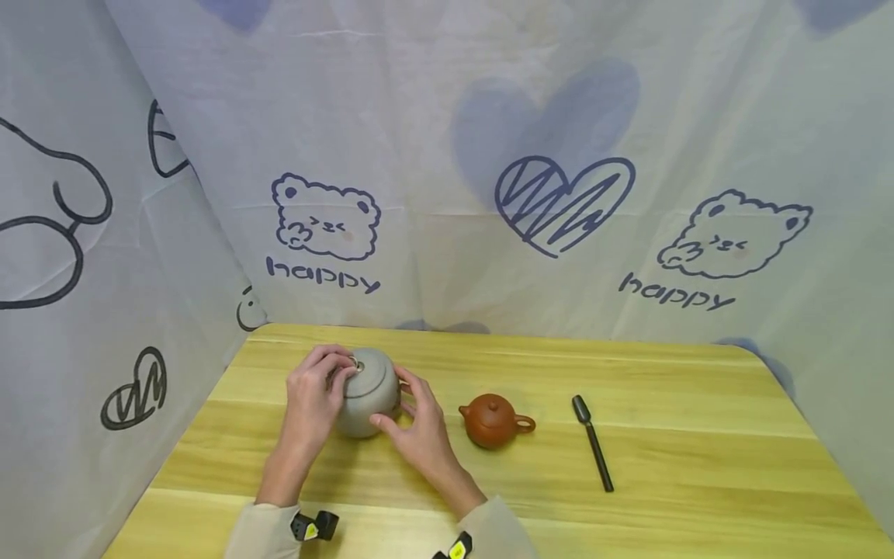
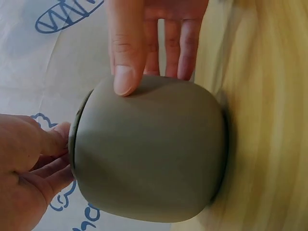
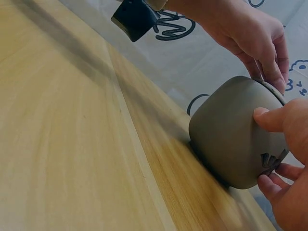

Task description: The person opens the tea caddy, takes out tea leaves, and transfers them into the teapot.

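A round grey tea jar (image 1: 365,410) stands on the wooden table, its flat lid (image 1: 375,371) on top with a small metal ring in the lid's middle. My left hand (image 1: 312,392) comes over the lid from the left, thumb and fingers pinching at the ring. From the other side my right hand (image 1: 422,431) grips the jar's wall. Its thumb presses on the near face, and the other fingers reach round the far side, partly hidden in the head view. A dark marking (image 3: 269,162) shows on the jar near the right fingers in the right wrist view.
A small reddish-brown teapot (image 1: 491,421) stands right of the jar, spout toward my right hand. Farther right lies a dark tea scoop (image 1: 592,442) with a long handle. Printed cloth (image 1: 447,233) hangs behind the table (image 1: 670,466) and along its left side.
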Motion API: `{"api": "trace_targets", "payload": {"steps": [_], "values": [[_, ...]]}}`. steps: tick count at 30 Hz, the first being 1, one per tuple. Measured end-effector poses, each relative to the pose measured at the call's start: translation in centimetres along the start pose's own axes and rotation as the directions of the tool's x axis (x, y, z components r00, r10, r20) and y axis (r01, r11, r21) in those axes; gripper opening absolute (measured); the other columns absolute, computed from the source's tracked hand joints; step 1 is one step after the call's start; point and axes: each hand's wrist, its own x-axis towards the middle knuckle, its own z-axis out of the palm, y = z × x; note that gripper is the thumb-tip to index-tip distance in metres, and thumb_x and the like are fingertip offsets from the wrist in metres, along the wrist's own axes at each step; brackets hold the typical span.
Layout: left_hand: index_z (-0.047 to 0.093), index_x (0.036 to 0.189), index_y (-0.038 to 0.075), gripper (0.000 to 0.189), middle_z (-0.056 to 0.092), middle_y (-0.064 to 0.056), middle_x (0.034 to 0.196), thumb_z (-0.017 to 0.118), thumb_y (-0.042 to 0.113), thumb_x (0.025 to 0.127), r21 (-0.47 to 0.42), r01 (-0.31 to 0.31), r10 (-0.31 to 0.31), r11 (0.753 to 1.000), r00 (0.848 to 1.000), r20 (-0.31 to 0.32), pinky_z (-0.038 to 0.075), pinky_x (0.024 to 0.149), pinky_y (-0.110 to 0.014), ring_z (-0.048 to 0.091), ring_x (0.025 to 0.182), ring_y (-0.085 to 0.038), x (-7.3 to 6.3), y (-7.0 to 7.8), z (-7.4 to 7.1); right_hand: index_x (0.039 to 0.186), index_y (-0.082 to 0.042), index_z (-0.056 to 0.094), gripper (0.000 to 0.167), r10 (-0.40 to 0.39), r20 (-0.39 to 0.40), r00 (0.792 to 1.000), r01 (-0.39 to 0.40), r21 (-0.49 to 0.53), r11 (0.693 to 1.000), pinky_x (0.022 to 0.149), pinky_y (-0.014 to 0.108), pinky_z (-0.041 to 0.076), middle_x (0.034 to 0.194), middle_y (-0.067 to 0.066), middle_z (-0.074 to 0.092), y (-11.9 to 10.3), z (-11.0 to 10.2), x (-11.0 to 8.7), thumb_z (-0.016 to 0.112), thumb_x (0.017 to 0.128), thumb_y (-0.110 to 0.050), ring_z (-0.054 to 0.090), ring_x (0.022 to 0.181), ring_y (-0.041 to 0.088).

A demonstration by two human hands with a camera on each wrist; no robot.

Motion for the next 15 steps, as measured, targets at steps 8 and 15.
{"api": "trace_targets", "payload": {"steps": [8,15], "values": [[0.074,0.085,-0.001,0.010,0.072,-0.013,0.102,0.080,-0.010,0.084,-0.013,0.030,-0.030,0.999,1.000,-0.006,0.057,0.092,-0.042,0.071,0.098,-0.031,-0.14,-0.28,-0.06,0.153,-0.012,0.044,0.074,0.018,-0.003,1.000,-0.018,-0.002,1.000,0.102,0.041,0.053,0.149,0.009,0.048,-0.31,0.01,0.00,0.082,0.090,-0.018,0.051,0.131,0.030],[0.076,0.089,-0.001,0.008,0.073,-0.013,0.104,0.081,-0.006,0.085,-0.050,0.077,-0.076,0.996,0.997,0.031,0.058,0.091,-0.039,0.072,0.100,-0.031,-0.11,-0.78,-0.49,0.153,-0.012,0.045,0.073,0.018,0.004,1.000,-0.018,0.006,1.000,0.103,0.040,0.053,0.149,0.011,0.048,-0.18,-0.11,0.13,0.082,0.091,-0.016,0.052,0.130,0.031]]}}
